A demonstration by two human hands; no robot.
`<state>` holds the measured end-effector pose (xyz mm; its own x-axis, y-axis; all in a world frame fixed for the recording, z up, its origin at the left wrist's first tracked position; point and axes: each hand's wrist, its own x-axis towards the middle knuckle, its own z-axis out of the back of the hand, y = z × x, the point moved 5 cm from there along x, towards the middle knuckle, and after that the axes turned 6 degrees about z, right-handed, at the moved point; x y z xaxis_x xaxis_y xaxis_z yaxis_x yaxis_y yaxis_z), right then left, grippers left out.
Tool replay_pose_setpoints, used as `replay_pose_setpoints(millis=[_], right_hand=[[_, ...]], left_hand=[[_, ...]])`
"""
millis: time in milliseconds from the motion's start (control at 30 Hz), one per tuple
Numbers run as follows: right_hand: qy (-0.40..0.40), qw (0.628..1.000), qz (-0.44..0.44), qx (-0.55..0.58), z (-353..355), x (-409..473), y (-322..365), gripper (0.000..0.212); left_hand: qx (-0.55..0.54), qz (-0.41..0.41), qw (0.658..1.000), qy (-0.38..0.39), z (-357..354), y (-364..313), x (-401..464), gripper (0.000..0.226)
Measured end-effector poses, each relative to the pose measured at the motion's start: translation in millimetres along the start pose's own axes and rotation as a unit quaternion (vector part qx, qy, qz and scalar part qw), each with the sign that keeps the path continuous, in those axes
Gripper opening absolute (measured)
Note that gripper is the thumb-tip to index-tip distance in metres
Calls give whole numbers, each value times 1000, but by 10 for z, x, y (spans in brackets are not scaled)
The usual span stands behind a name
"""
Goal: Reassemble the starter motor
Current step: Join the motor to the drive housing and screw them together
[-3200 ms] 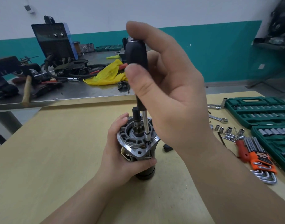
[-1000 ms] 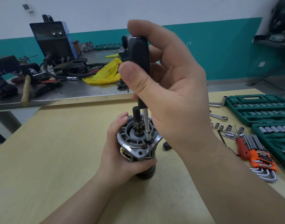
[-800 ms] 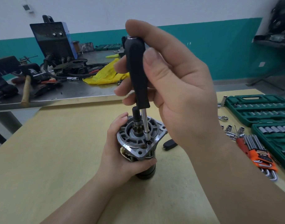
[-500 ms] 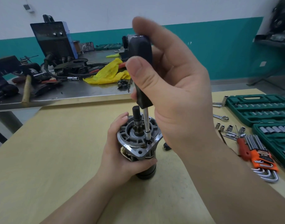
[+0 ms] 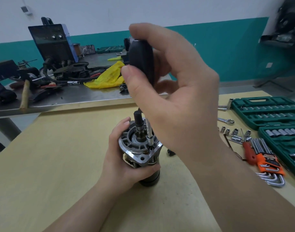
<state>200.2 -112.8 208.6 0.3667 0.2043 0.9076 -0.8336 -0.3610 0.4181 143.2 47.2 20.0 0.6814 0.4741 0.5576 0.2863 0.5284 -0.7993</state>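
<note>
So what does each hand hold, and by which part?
Left hand grips the motor around its body, below the flange. Right hand grips the driver by its black handle.

The left hand [image 5: 120,166] grips the upright starter motor [image 5: 140,148] (standing on the table [image 5: 51,164]) while the right hand [image 5: 173,97] holds a screwdriver [image 5: 141,62] above it.

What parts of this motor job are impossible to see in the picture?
All in the head view:
- Fastener under the driver tip: socket covers it.
- Starter motor lower body: left hand wraps it.
- Driver shaft's upper part: right hand hides it.
- Socket sizes in the green case: too small.
</note>
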Motion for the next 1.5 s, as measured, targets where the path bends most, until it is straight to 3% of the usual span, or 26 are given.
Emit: replay_pose_setpoints(millis=[100, 200, 300, 467, 567, 700, 833, 967, 1067, 1133, 1233, 1367, 1500], right_hand=[[46, 983, -78, 161, -1, 29, -72, 32], [85, 968, -117, 207, 26, 56, -95, 34], [80, 974, -116, 178, 21, 88, -42, 41], [7, 999, -17, -40, 39, 31, 117, 38], [34, 998, -43, 36, 4, 36, 82, 32], [107, 967, -125, 192, 29, 64, -20, 34], [75, 985, -97, 120, 39, 79, 18, 46], [21, 999, -41, 17, 26, 37, 53, 38], [42, 988, -85, 126, 3, 50, 4, 26], [73, 958, -149, 233, 2, 52, -63, 25], [118, 940, -158, 279, 33, 58, -61, 27], [106, 959, -120, 234, 22, 72, -24, 38], [7, 1000, -13, 12, 67, 53, 81, 28]], left_hand=[[12, -24, 999, 28, 9, 3, -13, 120], [-4, -25, 999, 42, -1, -10, -11, 121], [0, -22, 999, 40, 3, 7, -8, 122], [7, 18, 1000, 18, 11, 41, -21, 111], [6, 19, 1000, 21, 15, 45, -9, 112], [-17, 3, 999, 41, 4, 47, -7, 120], [-12, 2, 999, 34, 5, 4, 1, 116], [-2, 8, 1000, 22, 18, -38, -5, 112], [-4, 2, 999, 32, 8, -42, -14, 114], [-6, -5, 999, 39, 5, -33, -20, 119], [-3, 3, 999, 38, -4, -15, -20, 122], [-4, -13, 999, 42, 8, -32, -17, 118], [5, 10, 999, 33, -37, 41, -33, 111]])
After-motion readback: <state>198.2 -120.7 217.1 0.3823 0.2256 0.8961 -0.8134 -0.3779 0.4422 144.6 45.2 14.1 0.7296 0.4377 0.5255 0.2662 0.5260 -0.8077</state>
